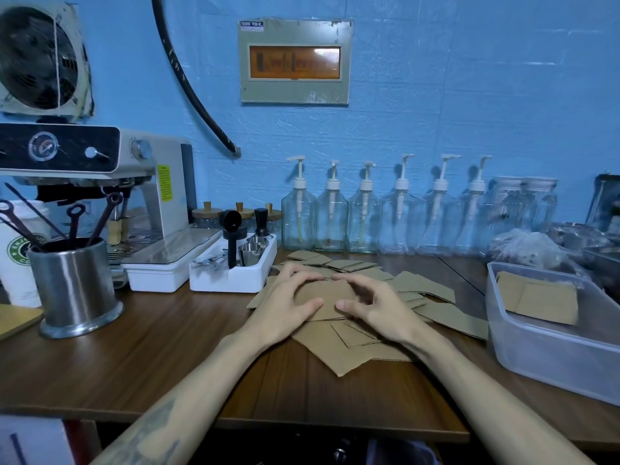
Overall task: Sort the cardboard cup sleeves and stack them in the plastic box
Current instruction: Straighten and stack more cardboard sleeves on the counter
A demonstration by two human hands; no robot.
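Observation:
Several flat brown cardboard cup sleeves (432,290) lie scattered in a loose pile on the wooden table. Both hands hold one small stack of sleeves (327,297) on top of the pile. My left hand (288,297) grips its left edge, thumb on the front and fingers curled over the back. My right hand (369,303) grips the right edge the same way. A clear plastic box (543,350) stands at the right, and a few sleeves (540,297) lie stacked inside it against its far end.
A white tray (235,280) of metal cups and a tamper sits just left of the pile. A steel utensil cup (73,286) and an espresso machine (100,196) stand further left. Glass pump bottles (365,219) line the back wall. Bagged items (526,250) lie behind the box.

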